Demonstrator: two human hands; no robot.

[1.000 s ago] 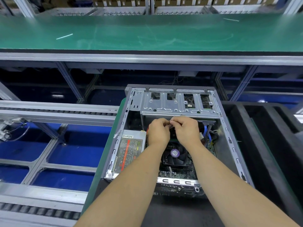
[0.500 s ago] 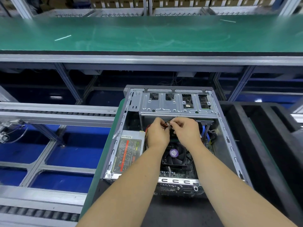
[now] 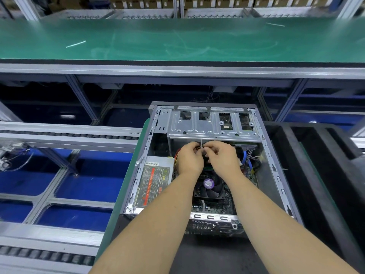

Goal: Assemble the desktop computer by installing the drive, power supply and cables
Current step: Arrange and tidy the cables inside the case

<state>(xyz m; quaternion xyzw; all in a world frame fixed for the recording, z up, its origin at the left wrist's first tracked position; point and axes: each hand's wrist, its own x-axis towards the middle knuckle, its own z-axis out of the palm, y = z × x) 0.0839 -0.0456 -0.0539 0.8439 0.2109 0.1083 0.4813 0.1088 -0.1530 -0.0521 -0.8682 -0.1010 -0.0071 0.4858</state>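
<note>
An open grey computer case (image 3: 276, 167) lies on its side in front of me. The power supply (image 3: 155, 180) with a red-striped label sits in its left bay. A metal drive cage (image 3: 213, 125) spans the far end. My left hand (image 3: 189, 159) and my right hand (image 3: 223, 159) meet just under the cage, above the CPU fan (image 3: 209, 184). Both pinch a thin white cable tie (image 3: 201, 144) around a bundle of red and yellow wires (image 3: 177, 155). Blue and grey cables (image 3: 247, 159) run down at the right.
A green-topped bench (image 3: 177, 40) crosses the far side. A roller conveyor frame (image 3: 59, 133) lies to the left over blue bins. Black foam trays (image 3: 320, 165) stand right of the case. A green mat edge (image 3: 126, 184) runs along the case's left side.
Both hands stay together under the drive cage with small finger movements. The white tie's end now sticks up between them. The view has shifted slightly.
</note>
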